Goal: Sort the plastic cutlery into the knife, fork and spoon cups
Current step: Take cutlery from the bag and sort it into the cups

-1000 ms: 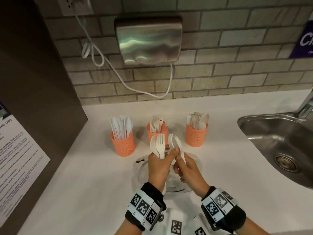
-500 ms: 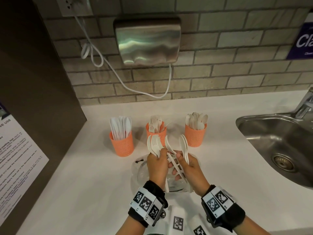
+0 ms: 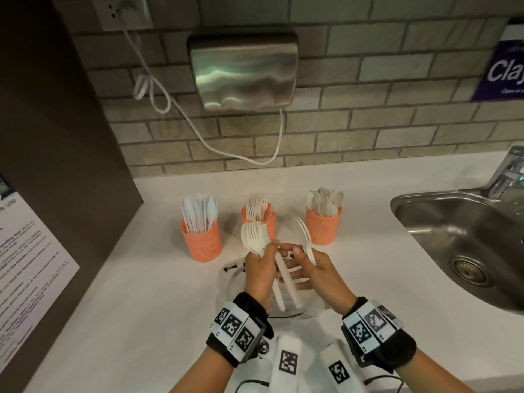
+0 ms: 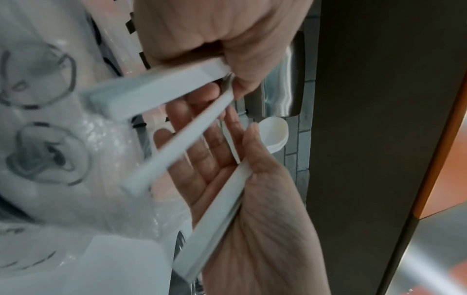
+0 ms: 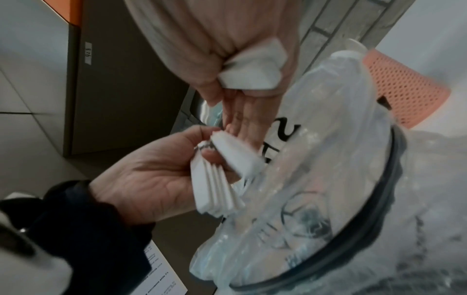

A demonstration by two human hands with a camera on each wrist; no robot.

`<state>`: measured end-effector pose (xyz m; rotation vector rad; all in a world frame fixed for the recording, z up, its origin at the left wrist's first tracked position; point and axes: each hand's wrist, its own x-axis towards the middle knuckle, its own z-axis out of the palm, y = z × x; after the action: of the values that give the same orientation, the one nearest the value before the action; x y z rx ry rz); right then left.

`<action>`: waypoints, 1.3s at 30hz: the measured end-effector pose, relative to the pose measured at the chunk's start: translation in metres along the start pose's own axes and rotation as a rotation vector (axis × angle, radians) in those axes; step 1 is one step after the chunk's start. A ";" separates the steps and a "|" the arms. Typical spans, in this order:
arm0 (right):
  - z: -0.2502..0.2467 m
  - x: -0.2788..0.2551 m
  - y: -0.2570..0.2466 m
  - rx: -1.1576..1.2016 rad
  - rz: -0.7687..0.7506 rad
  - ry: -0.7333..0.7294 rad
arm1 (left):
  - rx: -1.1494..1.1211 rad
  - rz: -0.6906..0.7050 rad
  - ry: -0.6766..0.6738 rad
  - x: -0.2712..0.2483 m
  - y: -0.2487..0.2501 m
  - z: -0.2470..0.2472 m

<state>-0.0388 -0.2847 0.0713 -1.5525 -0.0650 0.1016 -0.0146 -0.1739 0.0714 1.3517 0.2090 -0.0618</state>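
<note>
Both hands work above the bag (image 3: 235, 282), just before three cups (image 3: 202, 242); sink (image 3: 465, 251) lies right, cabinet (image 3: 56, 165) left. Left hand (image 3: 259, 275) grips a fork bundle (image 3: 253, 236), fingers curled round the handles. Right hand (image 3: 317, 272) pinches spoons (image 3: 304, 236), other fingers spread.

The head view looks forward and down from above the white countertop (image 3: 147, 293) onto the clear crinkled plastic bag (image 3: 235, 282), the brick wall behind it; the left wrist view sits very close beside that bag (image 4: 83, 159), facing the wall; the right wrist view looks just as closely across it (image 5: 328, 179). All three share the bag and both hands above it.
</note>
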 end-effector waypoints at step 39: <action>-0.051 0.044 -0.026 0.088 -0.050 0.234 | 0.380 0.286 -0.288 0.193 0.047 0.023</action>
<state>0.0113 -0.3311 0.0957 -1.4641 0.0846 -0.1158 0.1843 -0.1713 0.0854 1.7186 -0.2526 -0.0570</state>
